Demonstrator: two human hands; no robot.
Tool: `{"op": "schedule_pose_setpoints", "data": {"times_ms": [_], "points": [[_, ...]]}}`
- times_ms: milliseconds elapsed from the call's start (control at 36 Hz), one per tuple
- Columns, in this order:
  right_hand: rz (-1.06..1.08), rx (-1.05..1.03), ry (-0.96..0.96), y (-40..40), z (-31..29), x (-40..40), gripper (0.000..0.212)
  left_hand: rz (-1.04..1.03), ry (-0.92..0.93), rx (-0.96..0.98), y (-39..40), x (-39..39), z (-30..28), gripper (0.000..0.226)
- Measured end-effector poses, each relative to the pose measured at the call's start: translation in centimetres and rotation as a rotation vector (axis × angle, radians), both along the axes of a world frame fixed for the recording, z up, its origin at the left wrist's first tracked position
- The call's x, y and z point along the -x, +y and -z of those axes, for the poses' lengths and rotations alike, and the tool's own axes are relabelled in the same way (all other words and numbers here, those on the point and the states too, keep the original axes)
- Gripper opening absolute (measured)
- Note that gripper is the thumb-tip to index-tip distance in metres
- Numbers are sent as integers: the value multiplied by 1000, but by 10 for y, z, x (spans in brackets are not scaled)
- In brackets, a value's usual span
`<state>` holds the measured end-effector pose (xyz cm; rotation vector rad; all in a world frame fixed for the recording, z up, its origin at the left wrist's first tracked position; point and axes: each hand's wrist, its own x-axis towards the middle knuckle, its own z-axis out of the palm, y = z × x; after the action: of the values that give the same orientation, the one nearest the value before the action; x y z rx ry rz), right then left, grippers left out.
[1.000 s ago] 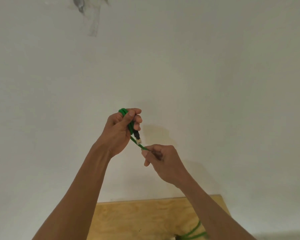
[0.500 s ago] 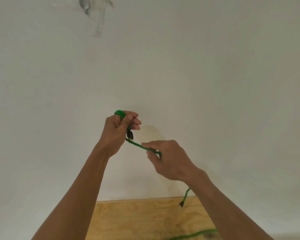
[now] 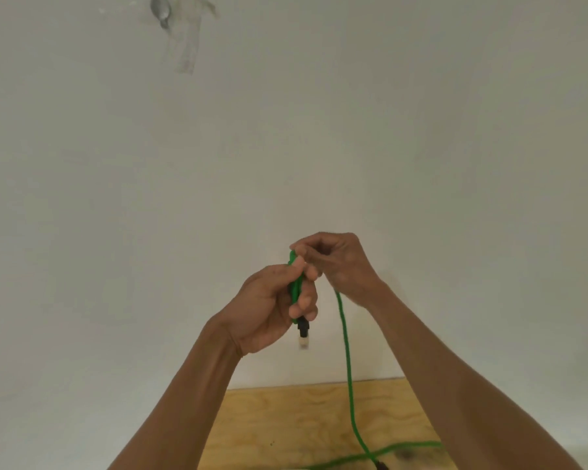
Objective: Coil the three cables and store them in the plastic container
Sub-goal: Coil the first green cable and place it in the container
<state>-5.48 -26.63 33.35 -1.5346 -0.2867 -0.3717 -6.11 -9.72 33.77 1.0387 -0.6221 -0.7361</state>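
My left hand (image 3: 272, 307) grips a small coil of the green cable (image 3: 347, 361), held up in front of the white wall; a black and clear plug hangs just below its fingers. My right hand (image 3: 336, 262) is just above and right of the left, its fingers pinching the cable at the top of the coil. From there the free length drops straight down to the wooden table (image 3: 286, 429), where it curls to the right. The plastic container and the other cables are out of view.
The white wall (image 3: 421, 147) fills most of the view, with a strip of tape and a grey mark near the top left. Only the table's far edge shows at the bottom.
My right hand rose from below the left hand to above it, carrying the cable over the coil. The left hand turned so the plug now hangs down.
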Motion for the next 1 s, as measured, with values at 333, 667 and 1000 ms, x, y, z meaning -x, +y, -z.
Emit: {"op": "schedule_pose_setpoints", "data": {"times_ms": [333,667,1000], "points": [[-34,18,243,43,60,37,25,-231,-44,132,-6,-22,-16,27],[157,443,60,33,34,47,20,-415,-568,-452,18,-55,-2,28],[35,433,-66,-9,-21,4,13,-82,-97,-299,4,-5,15,67]]}}
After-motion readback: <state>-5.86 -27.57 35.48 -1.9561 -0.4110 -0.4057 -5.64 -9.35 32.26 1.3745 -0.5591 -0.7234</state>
